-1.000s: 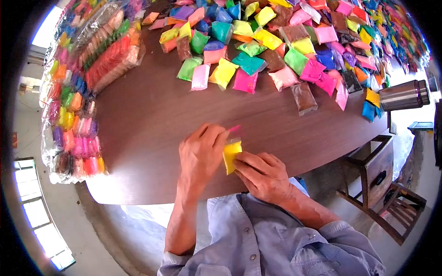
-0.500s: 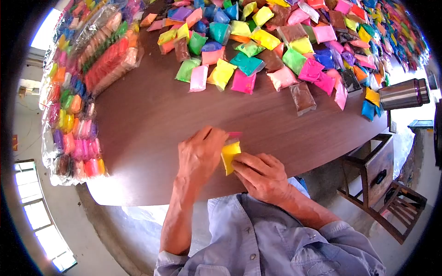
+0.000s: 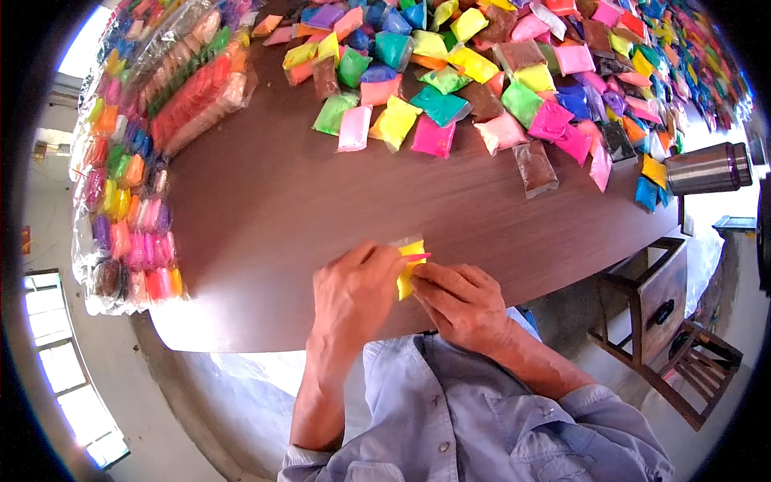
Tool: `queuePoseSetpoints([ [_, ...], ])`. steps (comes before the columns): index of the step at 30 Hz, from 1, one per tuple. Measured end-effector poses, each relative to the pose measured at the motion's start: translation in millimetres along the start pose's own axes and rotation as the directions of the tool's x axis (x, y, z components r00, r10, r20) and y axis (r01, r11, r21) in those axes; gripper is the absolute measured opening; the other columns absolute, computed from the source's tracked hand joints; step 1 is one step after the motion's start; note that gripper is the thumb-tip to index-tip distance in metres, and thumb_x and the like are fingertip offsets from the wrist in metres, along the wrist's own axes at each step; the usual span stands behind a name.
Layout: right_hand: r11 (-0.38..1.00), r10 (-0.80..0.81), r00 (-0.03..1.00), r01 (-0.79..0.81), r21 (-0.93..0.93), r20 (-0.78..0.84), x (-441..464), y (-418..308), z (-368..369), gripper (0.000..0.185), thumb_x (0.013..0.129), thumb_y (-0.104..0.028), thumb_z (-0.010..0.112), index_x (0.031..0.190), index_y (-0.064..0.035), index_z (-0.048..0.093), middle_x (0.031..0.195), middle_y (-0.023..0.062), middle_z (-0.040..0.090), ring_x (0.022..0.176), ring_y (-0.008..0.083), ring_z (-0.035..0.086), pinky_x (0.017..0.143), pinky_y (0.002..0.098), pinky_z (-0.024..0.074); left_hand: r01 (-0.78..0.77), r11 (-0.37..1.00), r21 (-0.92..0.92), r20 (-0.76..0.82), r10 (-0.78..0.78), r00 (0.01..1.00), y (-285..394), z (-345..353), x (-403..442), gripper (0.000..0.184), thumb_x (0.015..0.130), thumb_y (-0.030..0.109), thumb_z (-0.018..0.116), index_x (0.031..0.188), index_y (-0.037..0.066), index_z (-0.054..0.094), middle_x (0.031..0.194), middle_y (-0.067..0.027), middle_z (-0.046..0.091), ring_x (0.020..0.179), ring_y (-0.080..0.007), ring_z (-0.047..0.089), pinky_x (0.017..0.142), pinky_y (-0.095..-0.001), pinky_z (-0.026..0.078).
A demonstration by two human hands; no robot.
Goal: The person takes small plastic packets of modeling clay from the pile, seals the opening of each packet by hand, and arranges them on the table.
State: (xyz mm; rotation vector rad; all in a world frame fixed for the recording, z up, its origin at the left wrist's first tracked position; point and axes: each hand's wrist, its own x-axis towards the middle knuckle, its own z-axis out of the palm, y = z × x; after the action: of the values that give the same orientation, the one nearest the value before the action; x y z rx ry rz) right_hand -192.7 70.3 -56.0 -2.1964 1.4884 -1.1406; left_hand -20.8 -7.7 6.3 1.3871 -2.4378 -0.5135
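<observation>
Close to the table's near edge, a small clear packet of yellow clay-like material (image 3: 408,283) stands between my two hands. My right hand (image 3: 464,299) pinches its right side. From the curled fingers of my left hand (image 3: 353,289), a thin pink strip (image 3: 418,257) sticks out and crosses the packet below its clear top end. Whether the strip is a separate stick or part of the bag, I cannot tell. My left fingertips are partly hidden behind the back of the hand.
A large pile of colourful packets (image 3: 434,106) covers the far side of the brown table (image 3: 265,233). Bagged rows of coloured packets (image 3: 201,112) line the left side. A metal flask (image 3: 707,169) lies at the right edge, with a wooden chair (image 3: 650,309) beyond it.
The pink strip has moved down from above the packet's top to across its upper part. My left hand has shifted slightly right and down with it. My right hand keeps its pinch.
</observation>
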Motion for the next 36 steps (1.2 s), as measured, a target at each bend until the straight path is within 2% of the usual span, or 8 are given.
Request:
queuePoseSetpoints([
  [10, 1.000, -0.005, 1.000, 0.006, 0.027, -0.022, -6.2, 3.3, 2.3, 0.034, 0.077, -0.004, 0.075, 0.111, -0.0029, 0.072, 0.118, 0.0110, 0.067, 0.087, 0.0260, 0.067, 0.075, 0.0349, 0.0555, -0.079, 0.991, 0.105, 0.083, 0.070, 0.994, -5.1, 7.6, 28.3, 0.012, 0.091, 0.018, 0.068, 0.090, 0.006, 0.072, 0.086, -0.0083, 0.069, 0.076, -0.0295, 0.068, 0.067, -0.0401, 0.054],
  [12, 0.999, -0.014, 1.000, 0.015, 0.042, -0.021, -5.2, 4.1, 2.2, 0.034, 0.077, -0.004, 0.075, 0.111, -0.0026, 0.071, 0.118, 0.0111, 0.067, 0.085, 0.0262, 0.067, 0.074, 0.0353, 0.0552, 0.040, 0.991, -0.125, -0.023, -0.043, 0.999, -7.6, 9.3, 25.5, 0.011, 0.089, 0.016, 0.070, 0.089, 0.005, 0.073, 0.086, -0.0101, 0.071, 0.075, -0.0281, 0.069, 0.068, -0.0370, 0.054],
  [16, 0.998, -0.025, 0.999, 0.026, 0.065, -0.020, -4.3, 5.5, 1.3, 0.035, 0.076, -0.003, 0.075, 0.111, -0.0021, 0.070, 0.118, 0.0110, 0.066, 0.085, 0.0266, 0.066, 0.075, 0.0354, 0.0548, 0.191, 0.965, -0.179, -0.090, -0.209, 0.974, -9.1, 2.6, 4.0, 0.008, 0.087, 0.010, 0.074, 0.087, 0.003, 0.073, 0.084, -0.0117, 0.071, 0.072, -0.0240, 0.069, 0.066, -0.0339, 0.053],
  [18, 0.997, -0.030, 0.999, 0.031, 0.072, -0.015, -2.4, 5.6, 1.3, 0.036, 0.075, -0.003, 0.076, 0.111, -0.0020, 0.070, 0.117, 0.0109, 0.066, 0.086, 0.0267, 0.066, 0.075, 0.0354, 0.0549, 0.194, 0.932, -0.307, -0.111, -0.237, 0.965, -7.4, 1.8, -12.0, 0.005, 0.087, 0.008, 0.073, 0.086, 0.004, 0.071, 0.081, -0.0120, 0.069, 0.068, -0.0293, 0.068, 0.060, -0.0360, 0.052],
  [19, 0.997, -0.033, 0.999, 0.034, 0.072, -0.018, -1.7, 5.2, 1.6, 0.036, 0.075, -0.002, 0.076, 0.110, -0.0020, 0.070, 0.117, 0.0108, 0.066, 0.086, 0.0268, 0.067, 0.076, 0.0356, 0.0549, 0.219, 0.921, -0.323, -0.072, -0.255, 0.964, -3.0, 2.8, -18.8, 0.005, 0.087, 0.004, 0.076, 0.087, 0.001, 0.072, 0.081, -0.0119, 0.071, 0.069, -0.0178, 0.067, 0.062, -0.0319, 0.052],
  [30, 0.997, -0.023, 1.000, 0.023, 0.075, -0.011, 1.3, 0.0, -1.2, 0.035, 0.074, -0.001, 0.076, 0.108, -0.0023, 0.069, 0.114, 0.0093, 0.066, 0.085, 0.0254, 0.066, 0.077, 0.0347, 0.0544, 0.287, 0.900, -0.327, -0.062, -0.323, 0.944, -15.0, 12.5, -7.9, 0.009, 0.087, 0.006, 0.077, 0.089, -0.001, 0.072, 0.078, -0.0123, 0.070, 0.066, -0.0179, 0.064, 0.061, -0.0311, 0.050],
  [32, 0.998, -0.024, 1.000, 0.024, 0.055, 0.000, -0.4, 0.0, 0.5, 0.033, 0.075, -0.002, 0.077, 0.107, -0.0020, 0.069, 0.114, 0.0091, 0.066, 0.085, 0.0250, 0.066, 0.077, 0.0340, 0.0543, 0.271, 0.916, -0.295, -0.149, -0.324, 0.934, -20.6, 17.7, -7.2, 0.009, 0.087, 0.008, 0.076, 0.087, 0.001, 0.070, 0.079, -0.0141, 0.068, 0.065, -0.0281, 0.065, 0.061, -0.0367, 0.051],
  [36, 0.997, -0.010, 0.999, 0.012, 0.077, -0.034, 3.4, -3.3, -0.5, 0.024, 0.079, 0.001, 0.078, 0.102, -0.0003, 0.072, 0.110, 0.0101, 0.069, 0.084, 0.0269, 0.069, 0.073, 0.0349, 0.0572, 0.272, 0.909, -0.316, -0.182, -0.339, 0.923, -23.5, 17.6, -7.9, 0.008, 0.087, 0.007, 0.076, 0.086, 0.001, 0.071, 0.079, -0.0142, 0.069, 0.064, -0.0271, 0.065, 0.060, -0.0357, 0.051],
])
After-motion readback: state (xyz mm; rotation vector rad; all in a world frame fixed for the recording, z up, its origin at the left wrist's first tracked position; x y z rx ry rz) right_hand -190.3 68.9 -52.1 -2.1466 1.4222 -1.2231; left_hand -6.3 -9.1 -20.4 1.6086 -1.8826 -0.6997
